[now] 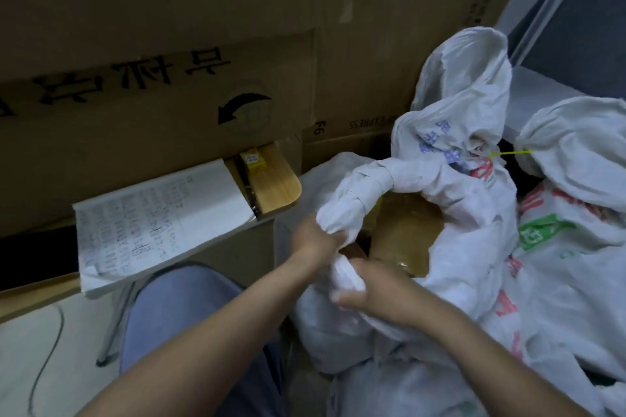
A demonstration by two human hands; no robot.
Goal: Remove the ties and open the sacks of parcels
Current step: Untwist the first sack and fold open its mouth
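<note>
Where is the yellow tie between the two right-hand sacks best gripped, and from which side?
Pinch the yellow tie by its free tail, the thin strip lying level between the middle sack and the right sack, coming from above; its loop is buried in bunched cloth.

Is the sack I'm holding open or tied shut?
Open: the left hand and right hand grip the sack by its rolled rim; a brown parcel shows inside.

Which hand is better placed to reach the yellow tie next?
Probably the right hand: the yellow tie lies on its side. The left hand, also gripping the open sack, would cross over.
</note>
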